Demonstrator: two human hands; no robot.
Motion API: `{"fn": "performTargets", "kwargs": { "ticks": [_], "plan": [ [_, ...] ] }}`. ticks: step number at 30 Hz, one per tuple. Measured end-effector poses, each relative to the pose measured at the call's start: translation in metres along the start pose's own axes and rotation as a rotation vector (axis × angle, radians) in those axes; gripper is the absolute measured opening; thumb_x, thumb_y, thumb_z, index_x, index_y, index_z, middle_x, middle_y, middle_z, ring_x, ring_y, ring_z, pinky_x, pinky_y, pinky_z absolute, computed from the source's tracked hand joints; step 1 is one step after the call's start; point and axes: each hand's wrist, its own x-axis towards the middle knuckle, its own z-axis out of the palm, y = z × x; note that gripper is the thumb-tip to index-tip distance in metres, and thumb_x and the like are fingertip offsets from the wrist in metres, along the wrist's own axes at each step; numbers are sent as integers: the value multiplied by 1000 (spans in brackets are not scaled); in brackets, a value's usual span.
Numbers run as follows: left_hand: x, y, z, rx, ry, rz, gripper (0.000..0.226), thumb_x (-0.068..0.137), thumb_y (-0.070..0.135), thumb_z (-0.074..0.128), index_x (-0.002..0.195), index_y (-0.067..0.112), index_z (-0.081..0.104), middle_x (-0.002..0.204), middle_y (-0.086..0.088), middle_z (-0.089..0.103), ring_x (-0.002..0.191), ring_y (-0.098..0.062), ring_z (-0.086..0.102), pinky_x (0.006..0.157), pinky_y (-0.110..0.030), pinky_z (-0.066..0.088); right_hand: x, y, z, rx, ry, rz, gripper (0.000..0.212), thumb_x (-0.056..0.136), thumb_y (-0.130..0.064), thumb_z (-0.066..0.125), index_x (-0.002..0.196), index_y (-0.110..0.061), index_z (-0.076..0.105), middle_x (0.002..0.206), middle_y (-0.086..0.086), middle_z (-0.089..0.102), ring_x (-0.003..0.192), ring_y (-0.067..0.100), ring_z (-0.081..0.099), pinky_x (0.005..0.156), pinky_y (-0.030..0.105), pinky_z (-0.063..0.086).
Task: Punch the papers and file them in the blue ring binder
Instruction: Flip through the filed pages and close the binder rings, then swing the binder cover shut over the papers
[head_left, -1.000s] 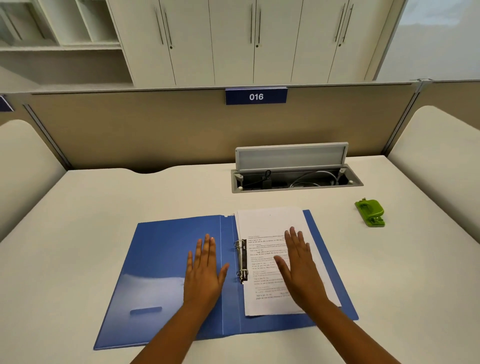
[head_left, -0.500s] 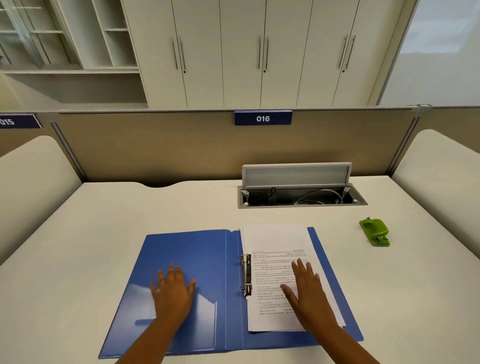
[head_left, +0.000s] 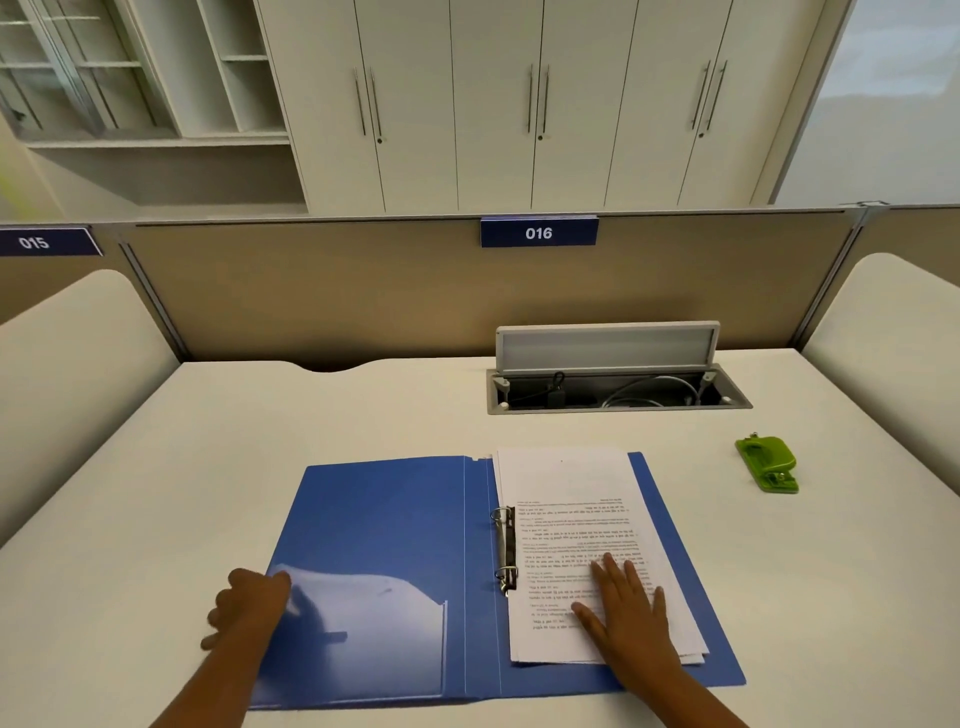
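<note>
The blue ring binder lies open and flat on the surface, its spine directly between the two hands. The papers sit on its right-hand cover, threaded on the metal rings along their inner edge, so the filing looks done and what remains, by the look of it, is closing the cover.

The right hand lies flat on the lower part of the stack, fingers straight and spread, pressing down rather than grasping; its grip is released. The left hand is at the outer edge of the left cover, fingers curled at that edge beside the clear inner pocket. It is blurred, and whether the fingers have actually caught the cover or merely touch it cannot be told.

The cover looks like thin, glossy plastic: light, somewhat flexible, and likely slippery under a flat palm. The sensible place to take hold is that outer edge where the left hand already is, thumb above and fingers slipped beneath, then swing it over the rings. Lifted from a corner alone, the sheet would probably bow. The papers are light and loose at their far edge, and the bottom sheets fan out slightly just beside the right hand, so they would shift easily if the pressure came off early.

The green hole punch rests well away, beyond the right hand.
</note>
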Motion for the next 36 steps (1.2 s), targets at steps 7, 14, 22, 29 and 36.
{"fn": "performTargets", "kwargs": {
  "ticks": [7,14,22,29,36],
  "plan": [
    [25,3,-19,-408,-304,-83,18,88,9,46,84,-7,54,81,-21,52,72,-31,45,69,-36,37,7,8,-6,42,8,10,141,22,-86,-36,147,-30,0,157,-6,-4,145,16,-4,116,45,-4],
    [16,16,-64,-653,-481,-19,27,91,12,42,68,4,53,61,-11,51,57,-23,44,57,-27,38,10,13,-10,79,9,8,141,24,-89,-33,147,-30,5,157,-6,-1,145,16,-1,116,45,-2],
    [-43,45,-87,-996,-936,209,21,82,31,51,90,17,66,76,0,73,66,-17,69,59,-30,57,8,14,-18,343,50,-6,66,87,-62,29,142,-26,26,155,-4,21,143,19,19,118,45,11],
    [-110,97,-57,-1091,-1020,604,40,66,29,62,104,18,66,102,4,71,92,-12,67,74,-26,57,-6,16,-37,738,119,34,77,73,-62,31,138,-21,37,146,3,40,132,23,40,110,38,30],
    [-160,118,3,-742,-1085,739,34,92,16,38,121,12,55,125,-2,61,116,-17,57,94,-40,50,-14,37,-47,860,227,92,96,63,-84,25,131,-19,47,129,-2,53,108,16,52,93,30,40]
  ]
}}
